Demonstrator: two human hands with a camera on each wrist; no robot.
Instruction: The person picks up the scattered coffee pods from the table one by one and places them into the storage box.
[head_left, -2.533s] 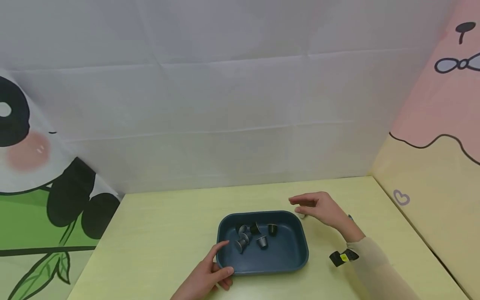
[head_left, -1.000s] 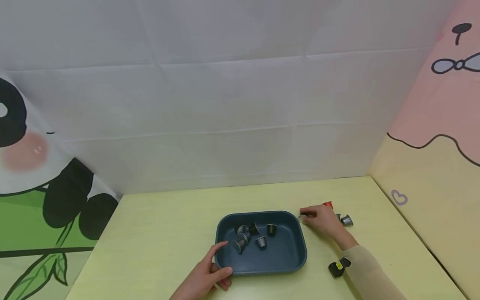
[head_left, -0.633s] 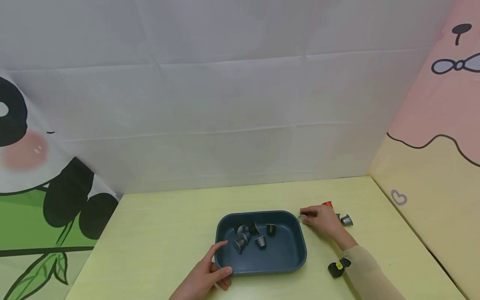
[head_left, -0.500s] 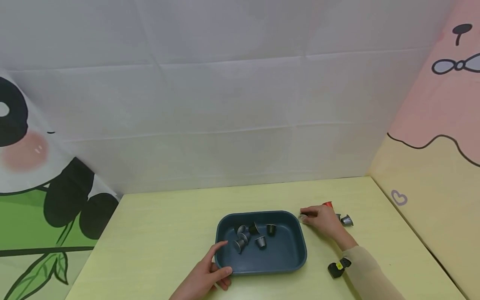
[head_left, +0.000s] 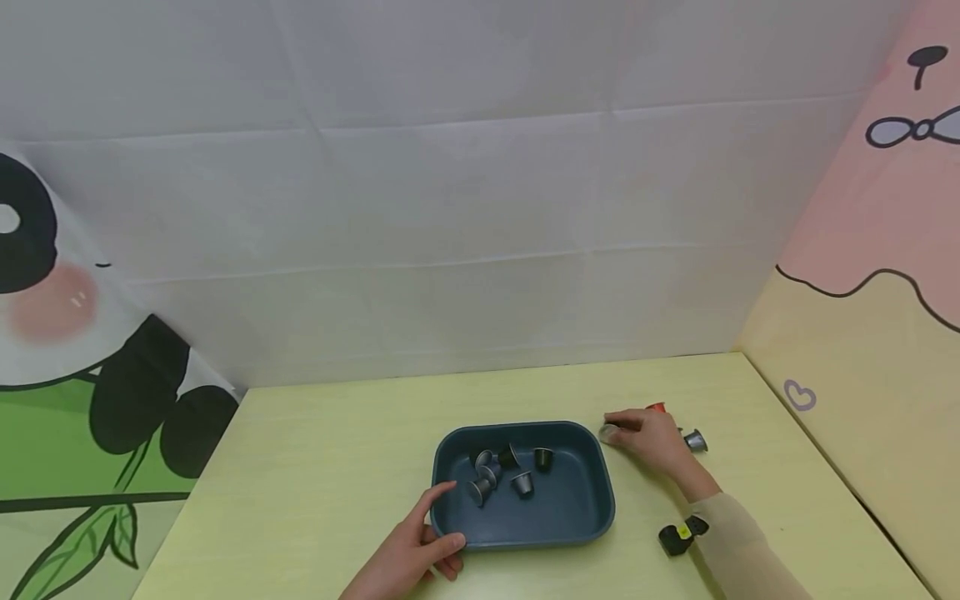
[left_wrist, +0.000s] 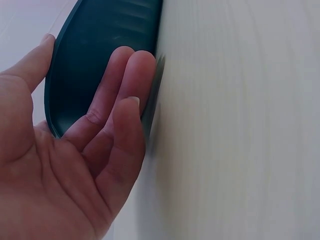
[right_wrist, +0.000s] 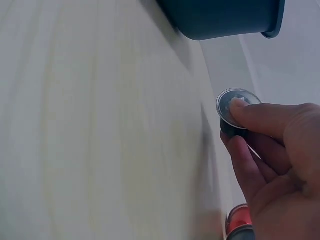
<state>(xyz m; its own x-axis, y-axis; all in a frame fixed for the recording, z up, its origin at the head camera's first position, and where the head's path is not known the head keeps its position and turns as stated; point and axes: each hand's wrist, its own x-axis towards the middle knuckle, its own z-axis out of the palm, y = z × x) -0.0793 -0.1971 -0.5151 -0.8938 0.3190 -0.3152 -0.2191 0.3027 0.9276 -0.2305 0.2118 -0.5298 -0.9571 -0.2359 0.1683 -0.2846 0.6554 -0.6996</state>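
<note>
Beside the far right corner of a dark blue tray (head_left: 570, 525), my right hand (head_left: 652, 437) pinches a coffee capsule (head_left: 608, 432). In the right wrist view the thumb presses on the capsule's silvery lid (right_wrist: 239, 107), and the fingers hold its dark body from the other side. My left hand (head_left: 420, 550) grips the tray's near left corner, index finger and thumb at the rim. The left wrist view shows the other fingers (left_wrist: 132, 95) bent against the tray's outer wall. Several grey and black capsules (head_left: 522, 484) lie in the tray's left and middle part.
Behind my right hand are a red capsule (head_left: 657, 407) and a silver capsule (head_left: 695, 440), with another partly hidden near them. The pale yellow table (head_left: 330, 467) meets a white cloth wall (head_left: 450, 317) at the back and a printed panel (head_left: 840, 400) on the right.
My right hand has come down from above the capsule and pinched it, then tilted it slightly so more of its lid shows. The left hand and tray have stayed in place.
</note>
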